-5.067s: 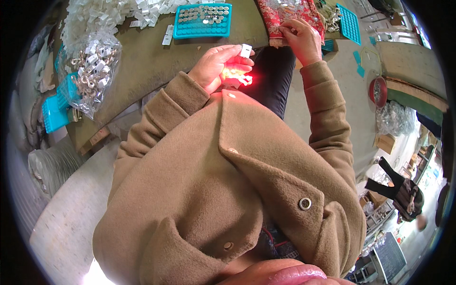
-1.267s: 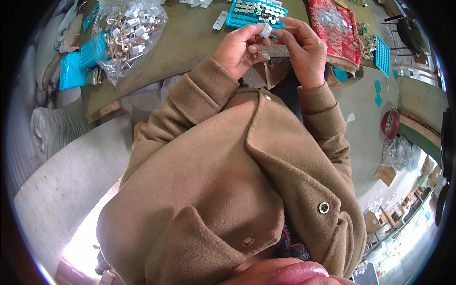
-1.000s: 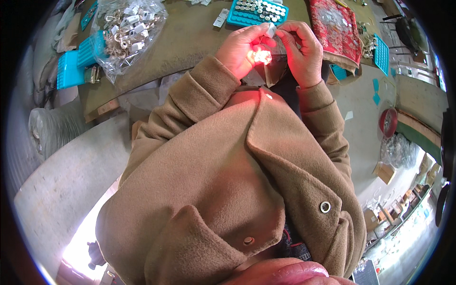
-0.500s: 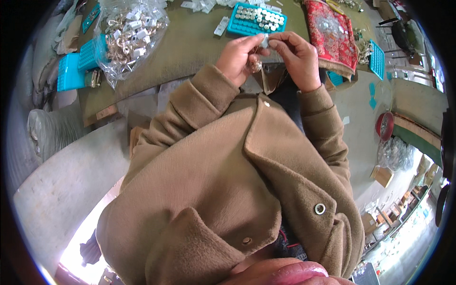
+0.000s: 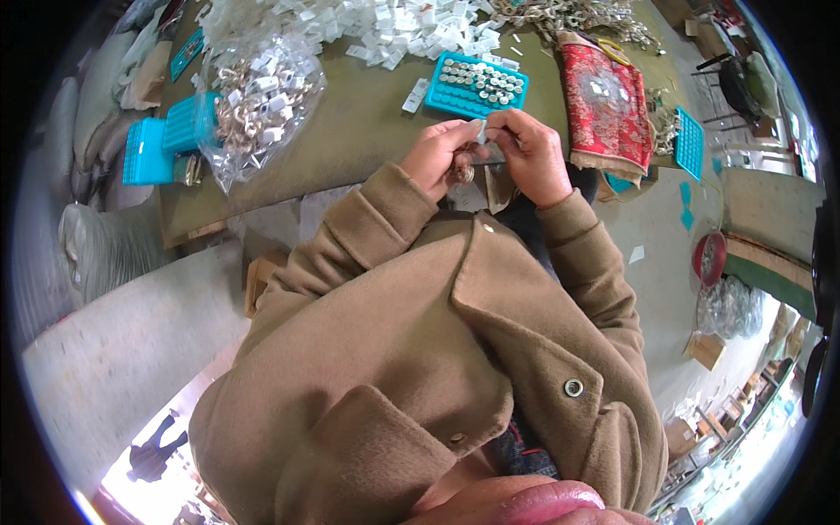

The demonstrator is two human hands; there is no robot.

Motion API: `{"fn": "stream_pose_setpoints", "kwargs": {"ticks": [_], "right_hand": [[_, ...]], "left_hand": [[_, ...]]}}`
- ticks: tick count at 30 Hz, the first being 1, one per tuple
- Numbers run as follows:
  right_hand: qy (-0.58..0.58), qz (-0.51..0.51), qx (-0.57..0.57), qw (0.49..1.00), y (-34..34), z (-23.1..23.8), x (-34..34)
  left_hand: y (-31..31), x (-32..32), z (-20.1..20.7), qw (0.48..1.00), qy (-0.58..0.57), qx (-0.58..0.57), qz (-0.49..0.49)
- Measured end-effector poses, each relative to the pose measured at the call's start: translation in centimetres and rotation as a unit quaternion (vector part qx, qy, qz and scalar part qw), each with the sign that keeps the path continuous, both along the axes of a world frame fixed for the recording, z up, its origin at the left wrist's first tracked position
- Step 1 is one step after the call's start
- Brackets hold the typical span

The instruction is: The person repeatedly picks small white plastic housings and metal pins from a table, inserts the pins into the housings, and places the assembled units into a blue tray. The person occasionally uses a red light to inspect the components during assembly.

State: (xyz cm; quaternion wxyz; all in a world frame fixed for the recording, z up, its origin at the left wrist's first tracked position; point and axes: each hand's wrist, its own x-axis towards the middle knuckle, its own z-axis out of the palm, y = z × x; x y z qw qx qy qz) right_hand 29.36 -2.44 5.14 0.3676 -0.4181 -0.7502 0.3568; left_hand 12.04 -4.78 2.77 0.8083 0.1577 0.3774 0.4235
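Observation:
Above the near edge of the table my two hands meet fingertip to fingertip. My left hand (image 5: 440, 157) is closed, thumb and forefinger pinching a small pale plastic piece (image 5: 480, 133). A shiny metal piece, perhaps a bit of chain (image 5: 466, 174), shows below its curled fingers. My right hand (image 5: 532, 157) pinches at the same pale piece from the other side. Fingers partly cover it, so its exact shape is hidden. Just beyond them lies a turquoise tray (image 5: 448, 103) with rows of small round whitish pieces. Left of that tray rests a clear-white strip (image 5: 416, 95).
White plastic tags (image 5: 394, 35) are heaped at the far side. A clear bag (image 5: 262, 96) of chains and tags lies left, beside turquoise trays (image 5: 149, 153). A red patterned cloth (image 5: 604, 109) hangs over the right edge, with pliers (image 5: 614, 52) and metal chains (image 5: 604, 17) near it.
The view has tilted, so everything on the table sits lower and more of the white heap shows. Both hands stay together on the pale piece, with fingers slightly shifted.

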Motion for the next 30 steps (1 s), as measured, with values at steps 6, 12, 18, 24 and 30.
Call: {"fn": "stream_pose_setpoints", "kwargs": {"ticks": [6,12,18,24,30], "right_hand": [[0.011,0.049,-0.004,0.999,2.1,0.4,0.5],[-0.048,-0.012,-0.03,0.998,10.8,0.5,3.5],[-0.256,-0.225,0.128,0.931,18.2,-0.3,4.8],[-0.276,-0.246,0.089,0.925,22.7,0.3,5.4],[-0.495,-0.18,0.097,0.844,21.6,0.0,5.8]], "left_hand": [[1.5,-0.9,0.7,0.971,0.192,0.134,-0.038],[3.1,-4.3,1.5,0.989,0.057,0.133,0.023],[3.9,-7.7,0.9,0.961,0.244,0.118,0.059],[4.6,-8.7,-0.3,0.892,0.409,0.193,0.026],[4.3,-7.3,-1.0,0.67,0.685,0.285,-0.039]]}}
